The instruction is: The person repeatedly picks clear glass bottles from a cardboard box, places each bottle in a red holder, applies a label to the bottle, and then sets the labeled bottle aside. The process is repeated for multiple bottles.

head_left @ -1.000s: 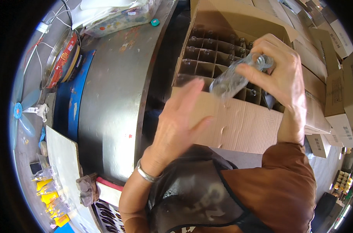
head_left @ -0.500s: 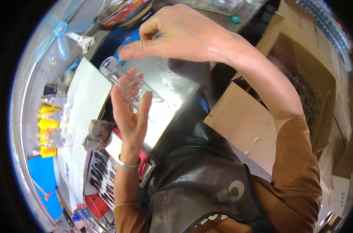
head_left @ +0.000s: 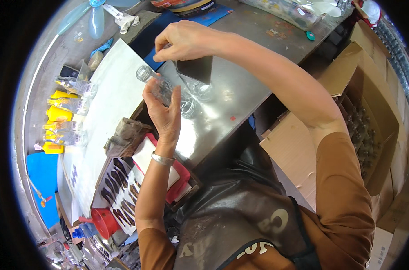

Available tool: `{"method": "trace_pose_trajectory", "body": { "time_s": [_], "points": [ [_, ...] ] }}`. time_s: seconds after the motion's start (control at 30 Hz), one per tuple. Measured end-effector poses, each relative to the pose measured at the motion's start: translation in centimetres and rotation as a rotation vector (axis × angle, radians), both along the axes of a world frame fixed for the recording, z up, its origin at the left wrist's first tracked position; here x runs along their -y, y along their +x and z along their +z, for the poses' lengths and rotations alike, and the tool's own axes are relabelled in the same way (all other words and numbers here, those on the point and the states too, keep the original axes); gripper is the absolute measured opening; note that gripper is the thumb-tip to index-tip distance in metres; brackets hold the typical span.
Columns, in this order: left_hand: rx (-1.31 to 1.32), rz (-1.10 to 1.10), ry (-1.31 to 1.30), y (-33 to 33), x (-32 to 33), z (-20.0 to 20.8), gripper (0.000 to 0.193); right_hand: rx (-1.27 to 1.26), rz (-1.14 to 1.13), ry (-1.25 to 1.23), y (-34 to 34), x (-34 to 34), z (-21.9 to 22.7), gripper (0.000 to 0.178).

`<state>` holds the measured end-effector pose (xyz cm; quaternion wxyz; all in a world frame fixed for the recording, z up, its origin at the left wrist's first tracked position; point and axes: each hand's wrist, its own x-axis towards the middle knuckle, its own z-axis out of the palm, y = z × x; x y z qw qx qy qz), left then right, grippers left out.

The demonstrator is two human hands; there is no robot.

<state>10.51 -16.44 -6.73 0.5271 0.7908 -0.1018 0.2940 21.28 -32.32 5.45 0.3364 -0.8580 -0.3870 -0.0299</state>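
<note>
My left hand [head_left: 163, 112] is wrapped round a clear glass bottle [head_left: 165, 90], which tilts with its open mouth toward the upper left. Above and slightly right of that bottle's mouth, my right hand [head_left: 182, 41] is closed with its fingertips pinched together. Whatever it grips, if anything, is hidden. Just below the right hand shows a dark flat-sided shape [head_left: 194, 69], and I cannot tell whether the hand touches it. Part of another clear glass piece [head_left: 201, 90] shows on the shiny metal table [head_left: 240, 85].
To the left, a white board [head_left: 107, 76] lies beside several clear bottles with yellow parts [head_left: 67, 105]. A grey cloth [head_left: 125, 135], white and red folded cloths [head_left: 179, 180] and a red container [head_left: 104, 222] sit nearer. An open cardboard box [head_left: 384, 121] of bottles stands right.
My right hand has drawn its fingers together from a wider spread. The left hand still holds the bottle, now more upright in view. The whole view has shifted, showing more of the table.
</note>
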Motion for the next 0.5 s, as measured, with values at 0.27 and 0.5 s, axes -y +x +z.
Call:
{"method": "trace_pose_trajectory", "body": {
  "time_s": [0.27, 0.5],
  "points": [
    [-0.048, 0.132, 0.111, 0.4, -0.1, -0.2, 0.063, 0.388, -0.222, 0.25, -6.7, 6.7, -0.1, 0.046],
    [0.063, 0.247, 0.201, -2.6, -0.4, 3.2, 0.071, 0.429, -1.245, 0.651, -18.7, 30.3, -3.9, 0.014]
  ]
}}
